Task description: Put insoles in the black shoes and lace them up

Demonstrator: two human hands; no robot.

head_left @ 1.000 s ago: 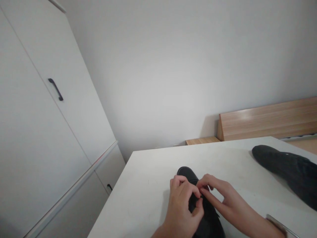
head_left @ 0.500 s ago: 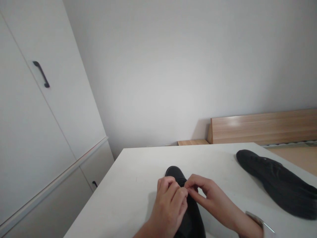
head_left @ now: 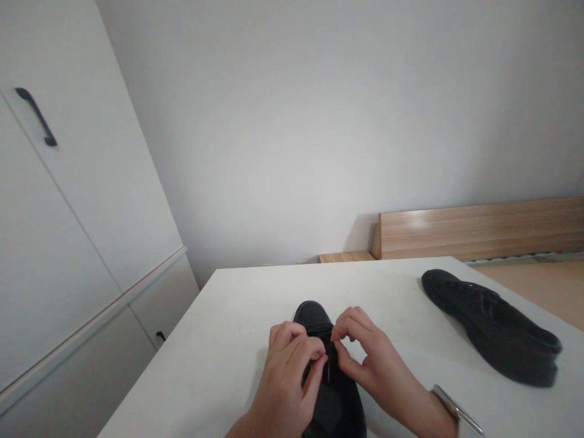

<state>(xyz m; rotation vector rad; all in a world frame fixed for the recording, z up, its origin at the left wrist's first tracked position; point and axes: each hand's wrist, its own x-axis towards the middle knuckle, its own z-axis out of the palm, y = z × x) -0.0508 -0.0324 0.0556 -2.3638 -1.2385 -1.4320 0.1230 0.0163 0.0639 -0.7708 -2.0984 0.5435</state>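
Observation:
A black lace-up shoe (head_left: 335, 401) lies on the white table (head_left: 228, 340) in front of me, its toe pointing away. My left hand (head_left: 292, 371) rests over the shoe's left side, thumb and forefinger pinched at the lacing. Beneath those fingertips a thin dark shoelace (head_left: 328, 370) end shows against the shoe. On the other side, my right hand (head_left: 362, 344) pinches the lacing close to the toe, with thumb and forefinger together. The lace inside both pinches is mostly hidden by the fingers. A watch or bracelet (head_left: 456, 410) is on my right wrist.
Another black shoe (head_left: 493, 331) lies on the table to the right, toe pointing away and left. White cabinets (head_left: 100, 201) with dark handles stand at the left. Behind the table are a pale wall (head_left: 274, 134) and a wooden headboard (head_left: 479, 231).
My hands have drawn slightly apart: the left fingers, bunched beside the right before, now pinch separately, and more of the lacing shows between them. The whole view has shifted a little.

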